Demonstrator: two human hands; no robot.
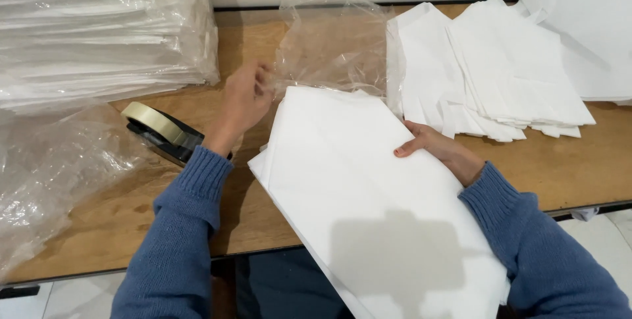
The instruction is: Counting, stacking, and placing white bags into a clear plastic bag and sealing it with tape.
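Table (579, 174): spans the frame. Centre to lower right: folded cloth stack (368, 207), overhanging the near edge. Behind it, upper centre: clear plastic bag (329, 46). Upper right: spread pile of folded cloths (500, 69). Left of centre: tape dispenser (161, 131). Upper left: wrapped bundle stack (99, 29). Lower left: crumpled plastic sheeting (52, 174).

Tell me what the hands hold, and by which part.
Right hand grips the folded white fabric stack at its right edge; left hand pinches the clear plastic bag mouth.
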